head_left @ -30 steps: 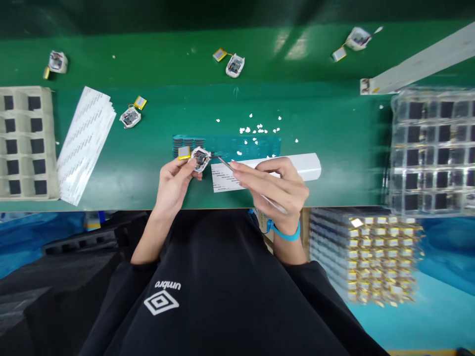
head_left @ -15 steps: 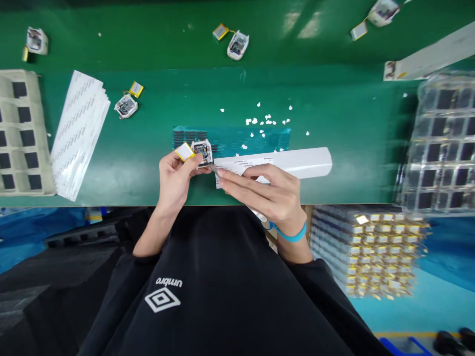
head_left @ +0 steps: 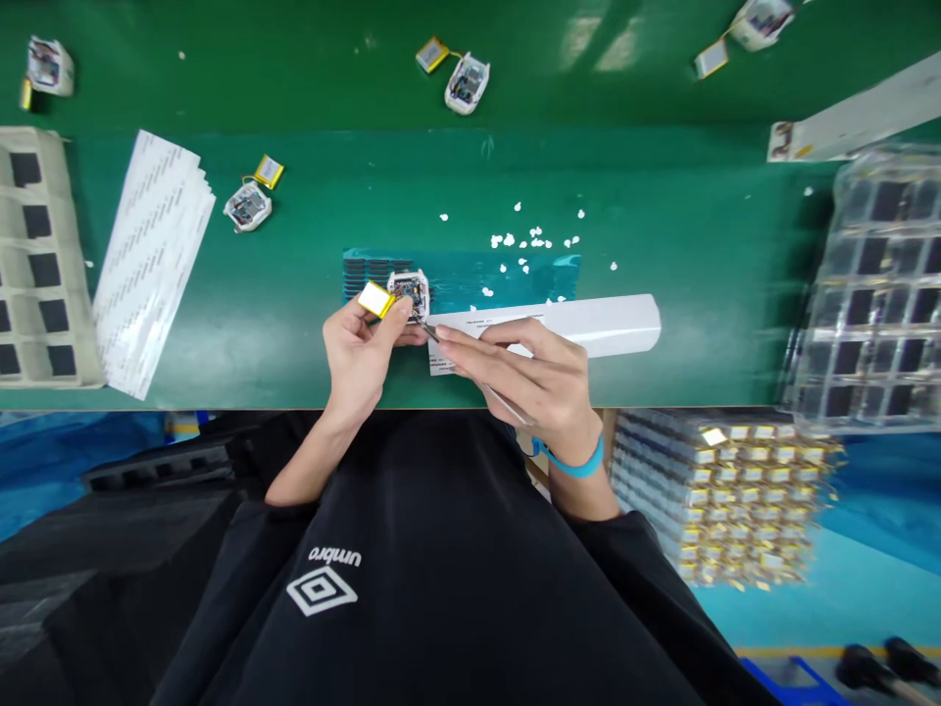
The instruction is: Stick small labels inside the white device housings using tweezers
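My left hand is closed on a small white device housing with an exposed circuit board. Its wired battery, yellow-edged and pale-faced, lies against the fingers on the left. Tweezers are pinched in my right hand, and their tips reach the lower edge of the housing. Whether the tips grip anything is too small to tell. Below the right hand lies a white label sheet. Just behind the housing is a blue film strip with rows of black pieces.
Small white bits are scattered behind the sheet. Similar housings with batteries lie around, one near left, one at the back. White strips and a pale tray stand left; clear trays stand right.
My left hand has shifted slightly right and away from me with the housing. The tweezers' shaft now shows below my right hand, which has turned a little.
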A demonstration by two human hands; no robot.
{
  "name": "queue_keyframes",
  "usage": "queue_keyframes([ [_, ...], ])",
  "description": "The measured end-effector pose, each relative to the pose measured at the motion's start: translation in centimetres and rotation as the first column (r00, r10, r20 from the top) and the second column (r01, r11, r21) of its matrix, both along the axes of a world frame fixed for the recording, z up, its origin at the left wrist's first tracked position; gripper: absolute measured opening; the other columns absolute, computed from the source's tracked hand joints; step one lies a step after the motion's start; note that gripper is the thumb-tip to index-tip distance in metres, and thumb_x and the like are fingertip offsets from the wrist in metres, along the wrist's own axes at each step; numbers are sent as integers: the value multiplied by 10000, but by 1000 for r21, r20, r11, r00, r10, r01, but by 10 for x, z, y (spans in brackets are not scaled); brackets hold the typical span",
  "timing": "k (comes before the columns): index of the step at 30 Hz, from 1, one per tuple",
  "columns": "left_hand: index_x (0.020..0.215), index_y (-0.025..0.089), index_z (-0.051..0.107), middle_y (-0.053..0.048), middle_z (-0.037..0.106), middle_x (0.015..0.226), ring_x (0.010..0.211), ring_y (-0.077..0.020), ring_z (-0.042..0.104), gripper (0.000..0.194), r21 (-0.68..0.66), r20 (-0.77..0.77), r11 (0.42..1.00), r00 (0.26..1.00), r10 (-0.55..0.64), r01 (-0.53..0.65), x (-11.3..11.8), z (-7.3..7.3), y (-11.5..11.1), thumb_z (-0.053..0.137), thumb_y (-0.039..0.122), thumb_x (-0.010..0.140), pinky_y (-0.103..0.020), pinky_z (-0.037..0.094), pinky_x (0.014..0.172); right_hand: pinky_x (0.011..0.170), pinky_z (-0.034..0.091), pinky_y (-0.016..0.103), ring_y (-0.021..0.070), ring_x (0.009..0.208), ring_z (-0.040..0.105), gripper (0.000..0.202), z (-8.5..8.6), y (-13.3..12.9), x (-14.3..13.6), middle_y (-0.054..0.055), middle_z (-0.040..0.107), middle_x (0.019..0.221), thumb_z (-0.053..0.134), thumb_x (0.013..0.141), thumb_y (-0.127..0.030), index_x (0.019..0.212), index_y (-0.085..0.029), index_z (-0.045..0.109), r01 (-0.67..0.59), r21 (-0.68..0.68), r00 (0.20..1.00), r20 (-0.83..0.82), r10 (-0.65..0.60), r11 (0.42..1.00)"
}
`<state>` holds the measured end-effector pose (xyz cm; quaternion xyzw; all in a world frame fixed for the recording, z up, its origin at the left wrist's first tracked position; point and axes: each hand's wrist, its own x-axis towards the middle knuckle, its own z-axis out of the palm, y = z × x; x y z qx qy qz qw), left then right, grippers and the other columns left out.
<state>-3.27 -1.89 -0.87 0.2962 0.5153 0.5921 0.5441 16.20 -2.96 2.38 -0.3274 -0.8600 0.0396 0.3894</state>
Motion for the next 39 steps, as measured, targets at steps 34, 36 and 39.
queue_keyframes([
  [34,966,302,766,-106,732,1432,1579,-442,403,376,-5,-864,827,414,-286,562,-22,-31,280,890,338,613,-702,166,1357,792,685,360,215,951,832,295,-7,-16,18,63,874,1131,592,1031,-82,1209,-247,758,114,-178,945,-284,-162,977],
  [36,927,278,754,-137,720,1458,1577,-490,421,405,-63,-857,807,382,-346,587,-14,-32,290,910,264,553,-742,120,1354,778,682,360,220,935,827,249,-9,-18,12,53,876,1073,580,1040,-113,1161,-250,749,103,-156,947,-288,-145,982],
  [39,797,286,652,-128,790,1211,1402,-469,600,402,51,-849,837,465,-251,544,-21,-30,290,959,244,541,-743,193,1340,792,664,390,237,929,796,243,-13,-20,11,56,844,972,496,1081,-150,1076,-251,717,209,-126,906,-347,-240,970],
])
